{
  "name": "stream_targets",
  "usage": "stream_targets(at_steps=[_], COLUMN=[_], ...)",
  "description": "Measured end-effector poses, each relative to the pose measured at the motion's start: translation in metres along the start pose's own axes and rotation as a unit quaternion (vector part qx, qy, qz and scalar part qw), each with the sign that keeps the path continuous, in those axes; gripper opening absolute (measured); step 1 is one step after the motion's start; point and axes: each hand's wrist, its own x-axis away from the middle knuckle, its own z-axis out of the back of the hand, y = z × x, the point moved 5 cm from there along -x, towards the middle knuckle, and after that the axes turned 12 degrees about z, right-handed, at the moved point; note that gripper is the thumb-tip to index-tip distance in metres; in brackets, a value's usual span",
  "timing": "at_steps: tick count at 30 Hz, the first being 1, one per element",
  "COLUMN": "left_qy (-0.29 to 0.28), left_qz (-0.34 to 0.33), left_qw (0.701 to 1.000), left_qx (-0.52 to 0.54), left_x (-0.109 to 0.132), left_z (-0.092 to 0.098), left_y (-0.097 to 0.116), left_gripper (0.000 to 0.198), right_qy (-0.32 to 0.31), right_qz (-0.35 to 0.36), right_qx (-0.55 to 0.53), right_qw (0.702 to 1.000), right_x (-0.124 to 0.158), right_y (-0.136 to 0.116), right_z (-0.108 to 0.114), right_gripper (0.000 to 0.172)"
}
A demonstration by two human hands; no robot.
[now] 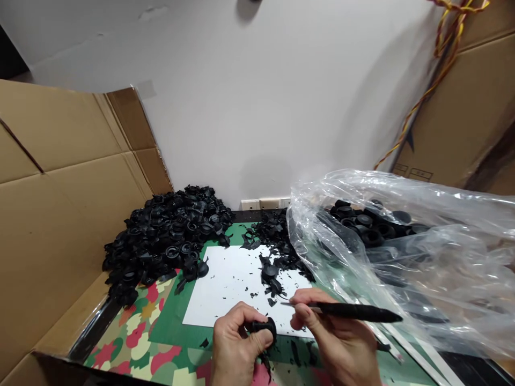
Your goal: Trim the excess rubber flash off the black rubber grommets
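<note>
Presently pinches a black flanged part (pixel 270 328) between thumb and fingers of the left hand (pixel 233 346), clamped firmly on it at the near edge of a white sheet (pixel 225 287). Grips a slim black-handled tool (pixel 354 311) in the right hand (pixel 346 343), with thumb and fingers closed around its front end; points the thin metallic tip leftward, apart from the flanged part.

On the cardboard box (pixel 475 107) at right, bears a dark pointed printed mark (pixel 410 140) and, lower down, small outlined panels (pixel 420 173) with print too tiny to read. Trails a twisted red-and-yellow cord (pixel 440 80) along the same box.

Faces a pale wall (pixel 261 96), with socket plates (pixel 269 204) low along it. Has black scraps (pixel 277 236) piled beyond the sheet and sprinkled over it, on a green mat (pixel 169 321) above a colourfully patterned covering (pixel 135 335). To the left, has a large heap of black pieces (pixel 169 230) beside a cardboard panel (pixel 72 214); to the right, a clear plastic bag (pixel 475 214) with rounded black parts (pixel 374 236) showing through.
</note>
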Motion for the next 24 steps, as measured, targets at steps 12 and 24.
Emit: stream_targets(at_steps=[12,24], left_qy=[-0.003,0.018], left_qz=[0.018,-0.021], left_qw=[1.0,0.998], left_qx=[-0.019,-0.063], left_x=[-0.001,0.002], left_z=[0.002,-0.002], left_y=[0.002,0.005], left_gripper=[0.012,0.009], right_qy=[-0.001,-0.055], right_qz=[-0.151,0.083], right_qx=[-0.136,-0.06], right_qw=[0.979,0.993], right_x=[0.021,0.015], right_y=[0.003,-0.008], right_z=[-0.023,-0.028], right_gripper=[0.022,0.018])
